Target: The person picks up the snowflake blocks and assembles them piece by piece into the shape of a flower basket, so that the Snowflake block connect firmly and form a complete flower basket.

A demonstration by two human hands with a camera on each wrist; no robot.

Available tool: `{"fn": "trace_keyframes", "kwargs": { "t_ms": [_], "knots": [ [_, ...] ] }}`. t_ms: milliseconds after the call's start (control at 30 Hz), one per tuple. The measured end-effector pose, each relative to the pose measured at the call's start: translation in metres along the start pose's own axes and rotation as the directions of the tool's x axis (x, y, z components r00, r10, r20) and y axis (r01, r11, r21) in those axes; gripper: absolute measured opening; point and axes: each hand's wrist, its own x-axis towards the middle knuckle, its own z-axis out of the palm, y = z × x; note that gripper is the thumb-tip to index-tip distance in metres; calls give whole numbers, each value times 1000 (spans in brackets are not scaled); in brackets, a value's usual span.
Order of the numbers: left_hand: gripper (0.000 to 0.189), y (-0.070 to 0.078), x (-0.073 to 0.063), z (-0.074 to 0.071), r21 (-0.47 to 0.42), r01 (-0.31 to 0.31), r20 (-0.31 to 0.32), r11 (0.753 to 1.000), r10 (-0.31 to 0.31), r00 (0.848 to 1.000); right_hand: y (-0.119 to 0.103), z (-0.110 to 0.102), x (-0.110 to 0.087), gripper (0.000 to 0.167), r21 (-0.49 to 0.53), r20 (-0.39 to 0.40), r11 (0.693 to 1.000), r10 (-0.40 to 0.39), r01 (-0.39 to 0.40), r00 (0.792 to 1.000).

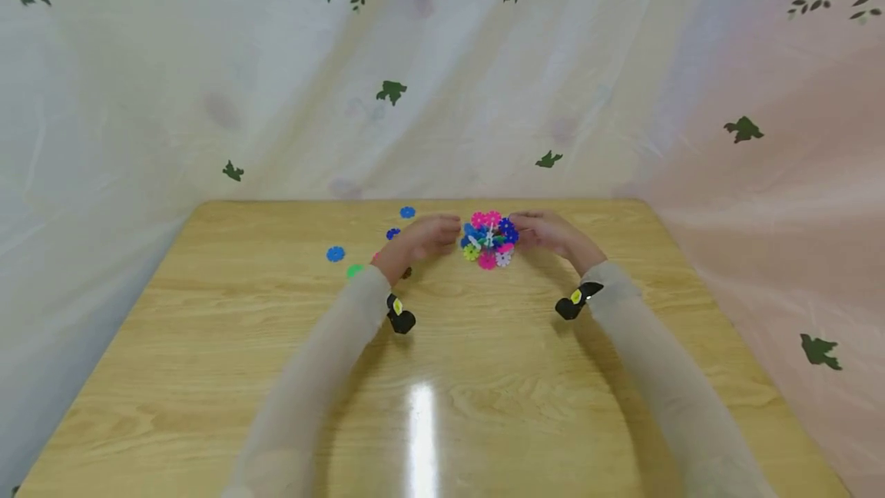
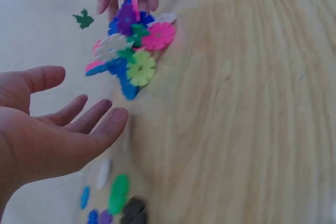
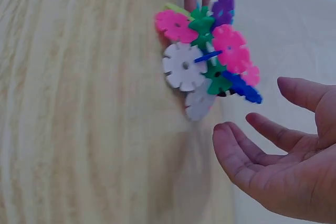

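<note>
A cluster of interlocked plastic snowflake discs (image 1: 488,240) in pink, blue, green, white, purple and yellow stands near the far edge of the table. My left hand (image 1: 430,237) is at its left side, the fingers loosely extended. In the left wrist view a gap shows between that hand (image 2: 68,124) and the cluster (image 2: 140,68). On the right side is my right hand (image 1: 549,235), its fingers likewise spread and relaxed. The right wrist view shows it (image 3: 278,156) apart from the white and blue discs (image 3: 185,66). Neither hand grips anything.
Loose discs lie left of the cluster: a light blue one (image 1: 335,253), another blue one (image 1: 407,212) at the back, a dark blue one (image 1: 393,234) and a green one (image 1: 355,270). A brown disc (image 2: 135,212) lies near them. A patterned curtain (image 1: 442,137) hangs behind the table.
</note>
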Motion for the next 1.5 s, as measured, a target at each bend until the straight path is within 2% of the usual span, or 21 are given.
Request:
{"fn": "trace_keyframes", "kwargs": {
  "t_ms": [100,167,233,300,367,433,533,667,800,933,1067,1200,1333,1500],
  "knots": [
    [56,12,-13,-15,134,-24,60,991,16,998,-14,0,-2,56,-48,-29,998,-32,30,999],
    [55,21,-25,-25,249,-51,87,967,30,996,-24,3,-4,57,-86,-63,995,-64,59,996],
    [53,28,-39,-39,378,-93,112,921,54,992,-36,10,-6,56,-121,-93,988,-110,99,990],
    [51,32,-53,-53,498,-147,141,855,87,986,-47,21,-10,54,-155,-111,978,-161,143,981],
    [48,33,-67,-69,580,-190,149,792,126,981,-58,34,-13,51,-179,-104,964,-219,198,970],
    [46,31,-78,-84,628,-225,142,745,175,974,-66,50,-15,46,-193,-82,948,-274,254,958],
    [41,23,-91,-100,669,-261,109,695,256,961,-72,76,-12,39,-200,-16,923,-338,328,941],
    [38,8,-98,-112,709,-295,92,641,331,939,-69,110,0,34,-237,93,903,-348,360,933],
    [42,-4,-95,-114,723,-297,88,624,343,935,-61,136,16,33,-284,216,888,-308,362,926],
    [50,-11,-88,-114,745,-253,59,617,318,946,-54,153,28,31,-345,283,856,-296,385,912],
    [52,-18,-83,-114,780,-222,53,585,292,955,-47,162,33,30,-390,289,832,-297,396,910],
    [49,-21,-80,-113,812,-204,50,548,282,958,-40,166,35,32,-386,282,843,-279,374,918],
    [47,-24,-79,-113,825,-170,22,538,271,962,-35,171,38,32,-370,289,862,-248,347,925],
    [45,-26,-82,-114,835,-109,-40,540,258,965,-33,181,42,30,-409,280,844,-247,348,928]
  ]
}}
